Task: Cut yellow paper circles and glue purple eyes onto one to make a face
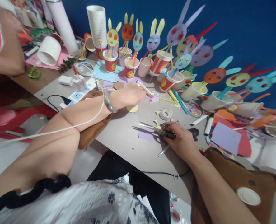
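My right hand (183, 140) is closed around the black handles of a pair of scissors (149, 126), whose blades point left, slightly apart, above a small purple paper piece (147, 134). My left hand (132, 95) reaches forward across the table with its fingers curled down. A thin white stick-like thing (144, 88) shows by its fingertips; whether it is held cannot be made out. A round yellow paper piece (132, 108) lies just below this hand. Between the hands are a roll of clear tape (166, 114) and yellow paper scraps (156, 116).
Paper cups with rabbit-faced figures (130, 67) line the blue wall, beside a tall cup stack (97, 28). A power strip (78, 95) and white cable (86, 123) lie left. Purple paper (226, 137) and a brown cushion (236, 177) are right. Another person's arm (8, 43) is upper left.
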{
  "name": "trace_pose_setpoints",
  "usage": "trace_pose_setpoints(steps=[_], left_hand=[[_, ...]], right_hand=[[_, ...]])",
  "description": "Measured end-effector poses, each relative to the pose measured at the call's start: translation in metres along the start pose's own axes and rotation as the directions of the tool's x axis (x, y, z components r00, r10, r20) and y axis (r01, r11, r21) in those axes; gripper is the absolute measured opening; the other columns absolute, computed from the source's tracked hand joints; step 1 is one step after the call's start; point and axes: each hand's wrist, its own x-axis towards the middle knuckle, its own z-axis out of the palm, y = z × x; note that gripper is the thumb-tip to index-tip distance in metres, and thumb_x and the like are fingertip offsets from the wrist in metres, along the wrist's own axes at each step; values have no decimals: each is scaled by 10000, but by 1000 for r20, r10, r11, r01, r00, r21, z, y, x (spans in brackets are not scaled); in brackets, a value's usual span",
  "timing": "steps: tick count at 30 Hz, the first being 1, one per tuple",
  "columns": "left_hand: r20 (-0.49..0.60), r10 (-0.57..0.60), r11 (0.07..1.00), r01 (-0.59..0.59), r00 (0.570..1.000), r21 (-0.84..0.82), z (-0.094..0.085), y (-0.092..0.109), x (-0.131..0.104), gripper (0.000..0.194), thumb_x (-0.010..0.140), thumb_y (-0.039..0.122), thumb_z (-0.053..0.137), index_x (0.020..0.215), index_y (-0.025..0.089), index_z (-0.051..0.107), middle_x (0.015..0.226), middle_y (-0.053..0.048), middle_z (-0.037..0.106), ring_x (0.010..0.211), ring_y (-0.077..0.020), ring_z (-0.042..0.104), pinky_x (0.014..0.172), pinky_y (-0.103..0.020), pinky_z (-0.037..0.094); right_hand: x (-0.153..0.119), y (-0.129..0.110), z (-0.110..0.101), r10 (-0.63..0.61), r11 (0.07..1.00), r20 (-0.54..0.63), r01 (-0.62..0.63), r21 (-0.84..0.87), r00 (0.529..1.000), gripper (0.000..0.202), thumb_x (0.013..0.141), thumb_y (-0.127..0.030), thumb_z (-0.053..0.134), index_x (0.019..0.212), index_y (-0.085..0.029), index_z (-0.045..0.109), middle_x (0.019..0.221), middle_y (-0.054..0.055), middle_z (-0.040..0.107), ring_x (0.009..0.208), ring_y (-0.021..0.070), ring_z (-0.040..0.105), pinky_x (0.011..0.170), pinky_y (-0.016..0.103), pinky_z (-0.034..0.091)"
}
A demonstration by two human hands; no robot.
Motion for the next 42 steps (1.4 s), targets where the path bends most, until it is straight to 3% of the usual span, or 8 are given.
trace_pose_setpoints(steps=[7,14,21,27,34,36,38,42], left_hand=[[253,166,985,-149,953,-82,7,4,6,165,681,34,589,672,154,702,649,-89,626,684,-215,544,653,-345,326],[131,115,991,-104,985,-86,17,4,9,180,719,43,553,689,139,704,679,-110,636,705,-233,580,679,-352,356],[-168,0,957,-48,986,-285,17,4,20,158,824,115,564,839,147,719,808,-85,687,800,-218,620,757,-328,397],[-368,-212,619,-167,905,-767,10,4,29,137,906,207,616,787,145,647,650,0,606,638,-110,550,667,-252,406],[-350,-347,374,-214,870,-903,7,3,34,348,1026,291,482,714,162,564,563,24,534,549,-81,521,626,-232,432],[-345,-311,407,-204,885,-890,10,2,35,290,1002,246,484,743,159,580,601,14,568,572,-90,534,633,-241,432],[-297,-194,554,-145,935,-820,13,0,33,164,906,178,574,747,156,609,644,3,606,599,-102,538,645,-255,411],[50,73,897,-44,996,-439,14,-1,22,109,645,50,655,639,159,648,632,-17,614,590,-138,498,637,-295,333]], right_hand=[[2,-3,-1,11,999,14,-12,52,1000,240,666,-81,625,774,-259,506,991,69,731,918,263,711,776,404,579],[3,-3,0,41,994,5,-41,102,999,245,656,-83,639,742,-249,480,985,77,733,898,247,700,766,389,567],[3,-5,1,39,996,-11,-38,82,999,218,659,-87,616,735,-250,494,941,70,725,870,243,691,735,370,558],[3,-8,-3,98,990,-41,-93,109,994,210,640,-112,640,745,-255,528,917,58,729,833,243,684,737,377,557],[0,-5,-2,272,919,-236,-179,352,933,234,648,-138,673,765,-247,502,977,66,725,845,235,678,750,386,536],[1,-5,-2,314,877,-282,-164,451,907,252,656,-151,702,756,-247,492,952,64,710,829,226,665,731,377,530],[2,-5,-2,360,834,-314,-153,530,879,283,664,-173,743,755,-251,486,932,62,687,799,216,648,701,368,525],[3,-8,-4,433,804,-351,-180,566,830,321,694,-240,806,767,-264,495,953,78,671,817,233,648,703,394,543]])
